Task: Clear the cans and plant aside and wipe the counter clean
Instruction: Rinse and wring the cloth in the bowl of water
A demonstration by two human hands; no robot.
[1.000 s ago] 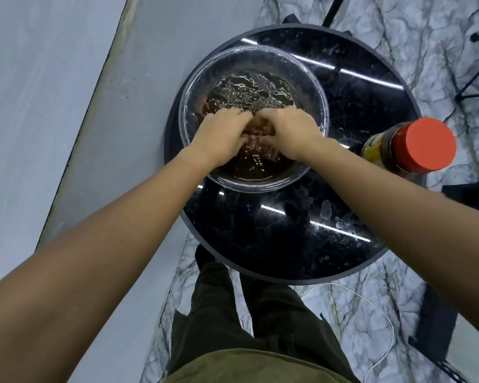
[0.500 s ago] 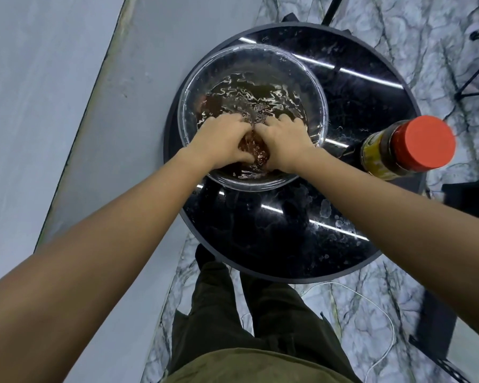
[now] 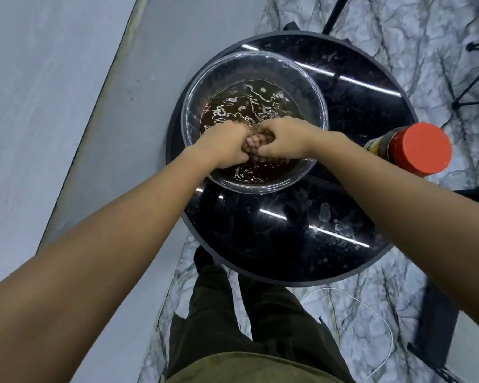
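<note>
A clear glass bowl (image 3: 189, 111) of dark brown water stands on the far left part of a round black glossy table (image 3: 288, 244). Both my hands are dipped in at the bowl's near side. My left hand (image 3: 224, 147) and my right hand (image 3: 286, 139) meet knuckle to knuckle, with their fingers curled round a small pinkish wad (image 3: 256, 142) held between them at the water's surface. What the wad is made of cannot be told. No cans or plant are in view.
A bottle with a red cap (image 3: 423, 149) and yellow label stands at the table's right edge, close to my right forearm. Water drops lie on the near tabletop. A grey wall (image 3: 53, 106) runs along the left. A white cable (image 3: 371, 308) and tripod legs (image 3: 470, 87) are on the marble floor.
My hands stayed in the bowl, drew closer together and shifted slightly toward its near side while squeezing the wad. The water ripples differently. The bottle has not moved.
</note>
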